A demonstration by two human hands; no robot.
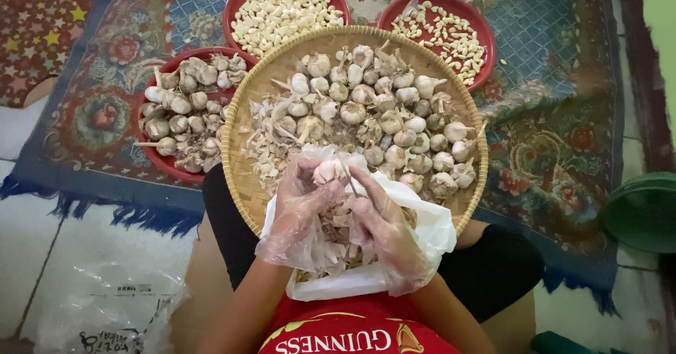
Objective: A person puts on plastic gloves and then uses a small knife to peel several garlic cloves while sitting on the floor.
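Two gloved hands are being held together at the lower centre of the frame, over a white bag point(429, 234) that is being kept under them, apparently so that loose skins are caught. A garlic bulb point(328, 171) is being pinched between the fingers of the left hand point(299, 209) and the right hand point(380, 224), both closed narrowly on it. The bulb is being worked just above the near rim of a woven tray point(246, 185) heaped with unpeeled bulbs. Three red bowls are being kept beyond the tray within reach: whole bulbs point(183, 107) at upper left, peeled cloves point(282, 12) at top centre, fewer cloves point(443, 33) at upper right.
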